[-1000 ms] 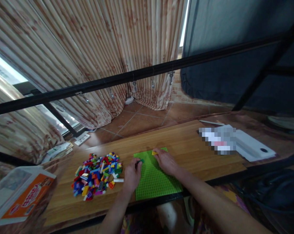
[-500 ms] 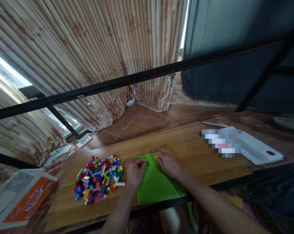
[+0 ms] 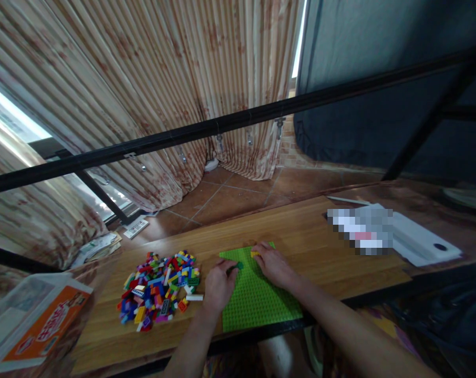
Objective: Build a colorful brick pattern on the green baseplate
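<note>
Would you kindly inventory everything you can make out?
baseplate: one, green, centre
green piece: one, dark green, over baseplate
yellow piece: one, yellow, baseplate's far edge
brick pile: one, multicoloured, left of baseplate
tabletop: one, brown wood, beneath baseplate
tub: one, clear and orange, left
papers: several, pale, behind tub
blurred item: one, whitish, right
case: one, white, far right
curtains: several, striped cream-red, background
cover: one, dark blue, upper right
bars: several, black, background
floor tiles: several, brown, background
left hand: one, bare, holding green piece
right hand: one, bare, touching yellow piece
</note>
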Available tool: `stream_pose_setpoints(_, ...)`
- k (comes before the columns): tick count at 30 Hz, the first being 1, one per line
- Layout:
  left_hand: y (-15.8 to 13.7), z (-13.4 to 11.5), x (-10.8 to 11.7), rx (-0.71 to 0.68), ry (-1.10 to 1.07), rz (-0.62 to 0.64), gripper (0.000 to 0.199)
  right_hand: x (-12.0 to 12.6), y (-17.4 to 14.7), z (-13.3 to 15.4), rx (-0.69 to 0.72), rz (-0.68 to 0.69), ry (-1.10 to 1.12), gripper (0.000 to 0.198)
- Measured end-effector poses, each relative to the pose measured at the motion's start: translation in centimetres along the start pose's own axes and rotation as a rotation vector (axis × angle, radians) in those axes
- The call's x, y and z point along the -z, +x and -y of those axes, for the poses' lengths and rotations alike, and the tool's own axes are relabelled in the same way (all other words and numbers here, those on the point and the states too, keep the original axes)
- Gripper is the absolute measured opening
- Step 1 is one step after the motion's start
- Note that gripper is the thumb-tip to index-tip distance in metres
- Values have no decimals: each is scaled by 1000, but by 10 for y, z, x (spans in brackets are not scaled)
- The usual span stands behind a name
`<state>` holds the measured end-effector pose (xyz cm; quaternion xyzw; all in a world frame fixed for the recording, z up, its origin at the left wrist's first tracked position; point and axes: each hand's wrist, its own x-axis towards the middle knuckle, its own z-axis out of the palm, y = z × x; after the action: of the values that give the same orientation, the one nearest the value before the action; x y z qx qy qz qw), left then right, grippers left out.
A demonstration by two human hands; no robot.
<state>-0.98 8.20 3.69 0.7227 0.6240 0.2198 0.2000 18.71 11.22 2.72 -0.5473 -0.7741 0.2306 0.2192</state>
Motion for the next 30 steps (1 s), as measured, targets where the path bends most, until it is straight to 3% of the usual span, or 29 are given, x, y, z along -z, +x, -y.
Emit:
stream_pose_setpoints(23,10,-2,8,-19,88,94,20,1,-2,4,8,-11,-10,24)
stream_pose_setpoints(30,16,-1,9,-16,140,153,18,-8,-11,14,113,-1,36,28)
